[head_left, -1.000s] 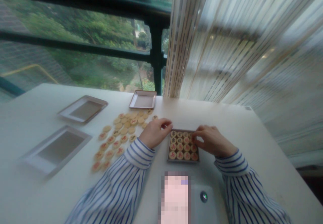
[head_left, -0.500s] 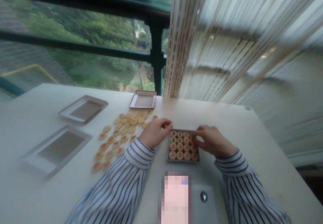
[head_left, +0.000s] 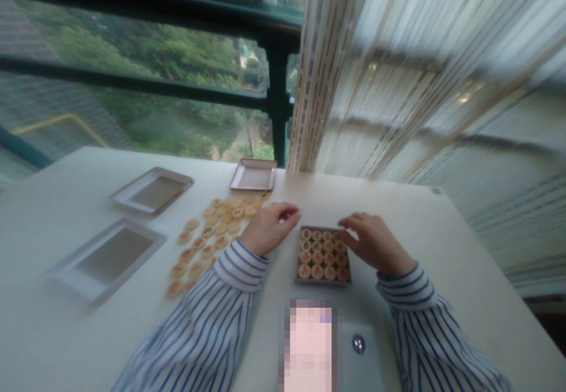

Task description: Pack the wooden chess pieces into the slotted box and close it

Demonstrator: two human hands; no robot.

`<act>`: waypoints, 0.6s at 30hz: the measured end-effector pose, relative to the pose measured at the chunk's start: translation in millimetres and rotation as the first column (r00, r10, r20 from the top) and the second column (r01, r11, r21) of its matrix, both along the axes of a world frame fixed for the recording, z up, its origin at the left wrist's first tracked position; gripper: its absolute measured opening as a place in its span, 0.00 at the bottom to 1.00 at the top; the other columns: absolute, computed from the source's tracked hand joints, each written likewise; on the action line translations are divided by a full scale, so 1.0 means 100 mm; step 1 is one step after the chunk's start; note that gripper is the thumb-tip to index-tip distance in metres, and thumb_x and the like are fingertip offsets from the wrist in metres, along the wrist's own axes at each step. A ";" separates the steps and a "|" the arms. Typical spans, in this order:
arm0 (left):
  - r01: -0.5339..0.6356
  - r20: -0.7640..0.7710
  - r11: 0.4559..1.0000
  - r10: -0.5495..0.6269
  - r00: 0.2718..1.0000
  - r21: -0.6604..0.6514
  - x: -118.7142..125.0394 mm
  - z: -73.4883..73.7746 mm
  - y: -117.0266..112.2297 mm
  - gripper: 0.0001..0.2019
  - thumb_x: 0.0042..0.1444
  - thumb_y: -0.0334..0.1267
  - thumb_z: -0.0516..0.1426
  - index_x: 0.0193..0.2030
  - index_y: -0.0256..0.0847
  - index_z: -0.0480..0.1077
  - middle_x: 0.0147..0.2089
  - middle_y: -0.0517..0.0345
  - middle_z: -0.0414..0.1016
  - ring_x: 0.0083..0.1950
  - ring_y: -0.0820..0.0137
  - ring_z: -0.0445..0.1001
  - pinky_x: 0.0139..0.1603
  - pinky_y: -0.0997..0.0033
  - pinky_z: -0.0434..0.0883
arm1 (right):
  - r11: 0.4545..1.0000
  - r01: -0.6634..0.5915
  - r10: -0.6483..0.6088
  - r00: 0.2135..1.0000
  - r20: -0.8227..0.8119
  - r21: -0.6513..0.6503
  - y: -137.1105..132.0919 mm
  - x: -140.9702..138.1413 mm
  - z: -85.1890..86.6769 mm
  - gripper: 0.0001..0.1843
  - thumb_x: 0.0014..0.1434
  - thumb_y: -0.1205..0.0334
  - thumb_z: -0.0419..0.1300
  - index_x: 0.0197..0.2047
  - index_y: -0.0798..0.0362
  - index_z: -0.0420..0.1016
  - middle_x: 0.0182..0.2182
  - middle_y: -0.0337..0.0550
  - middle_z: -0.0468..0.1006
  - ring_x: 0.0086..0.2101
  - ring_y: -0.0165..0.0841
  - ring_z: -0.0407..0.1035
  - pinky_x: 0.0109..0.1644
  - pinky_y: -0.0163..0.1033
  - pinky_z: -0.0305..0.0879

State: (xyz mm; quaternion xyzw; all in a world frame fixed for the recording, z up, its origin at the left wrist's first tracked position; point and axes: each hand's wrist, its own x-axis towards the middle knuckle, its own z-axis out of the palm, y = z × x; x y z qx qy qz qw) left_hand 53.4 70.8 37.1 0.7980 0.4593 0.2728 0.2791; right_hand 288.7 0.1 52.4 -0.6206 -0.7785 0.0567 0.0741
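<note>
Boxed discs (head_left: 317, 255): round pieces in four rows of four, set inside the square box (head_left: 324, 283), which I see on the table between the two hands; the lower two rows bear red characters, and dark ones show at the upper left.
Right hand (head_left: 369, 241): at the box's upper right corner, thumb and forefinger spread apart beside the corner disc; I cannot tell whether the thumb touches it.
Left hand (head_left: 270, 229): near the box's upper left corner and apart from it, fingers curled, thumb close to the forefinger; I cannot tell whether anything is pinched there.
Loose discs (head_left: 237, 212): a scatter to the left of the left hand, some plain, others marked, partly hidden by the left sleeve (head_left: 241, 268).
Shallow trays (head_left: 254, 177): three, one behind the loose discs and two farther left.
Table (head_left: 442, 274): white, bearing everything above.
Near edge: a pixelated pink panel (head_left: 311, 351), with a shiny oval object (head_left: 358, 344) just right of it.
</note>
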 end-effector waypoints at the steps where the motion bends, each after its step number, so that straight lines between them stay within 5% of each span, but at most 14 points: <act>1: -0.005 0.007 1.000 0.005 1.000 0.003 -0.02 0.02 0.01 0.16 0.55 0.47 0.50 0.41 0.40 0.73 0.37 0.56 0.77 0.38 0.69 0.74 0.42 0.71 0.70 | 1.000 -0.006 0.006 1.000 -0.003 0.001 0.00 0.00 0.00 0.14 0.60 0.58 0.50 0.46 0.50 0.72 0.39 0.46 0.75 0.41 0.35 0.66 0.45 0.41 0.54; 18: -0.148 0.062 0.989 0.148 0.987 -0.005 -0.50 0.20 0.18 0.19 0.51 0.50 0.53 0.43 0.39 0.73 0.38 0.55 0.78 0.37 0.67 0.74 0.39 0.70 0.69 | 0.990 -0.072 0.072 0.997 0.000 0.120 -0.05 -0.11 0.02 0.10 0.60 0.62 0.51 0.41 0.50 0.72 0.35 0.43 0.76 0.39 0.33 0.67 0.43 0.39 0.55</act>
